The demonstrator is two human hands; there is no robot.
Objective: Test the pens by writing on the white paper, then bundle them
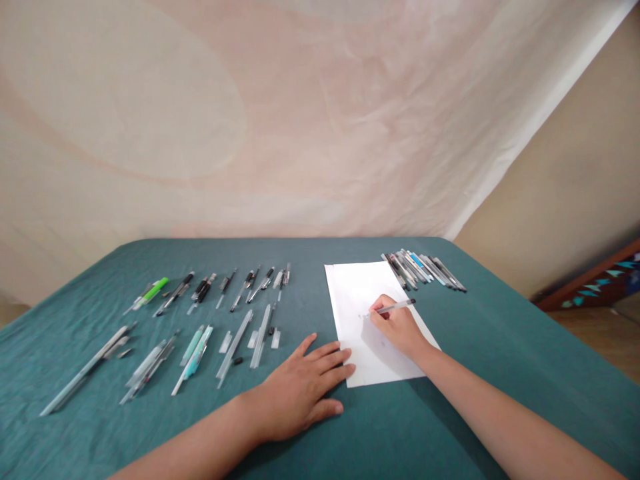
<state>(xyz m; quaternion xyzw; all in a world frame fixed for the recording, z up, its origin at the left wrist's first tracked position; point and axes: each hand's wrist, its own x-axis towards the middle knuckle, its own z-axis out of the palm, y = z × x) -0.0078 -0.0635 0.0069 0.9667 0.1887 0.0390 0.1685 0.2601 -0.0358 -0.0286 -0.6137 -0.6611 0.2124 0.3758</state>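
Note:
A pen (pixel 400 306) with a clear barrel and dark end is gripped in my right hand (pixel 397 327), its writing end down at the paper. The white sheet of paper (pixel 363 287) lies flat on the table, with a short row of small dark marks beside the pen's tip. My left hand (pixel 303 385) rests palm down on the cloth, fingers spread. Its fingertips touch the left edge of the sheet. The exact tip of the pen is hidden by my right fingers.
A green cloth covers the table (pixel 500 373). Disassembled pen parts (pixel 200 353) lie in two rows on the left, among them a bright green barrel (pixel 153 292). Several whole pens (pixel 423 270) lie side by side behind the paper at the right. A pale curtain (pixel 300 120) hangs behind.

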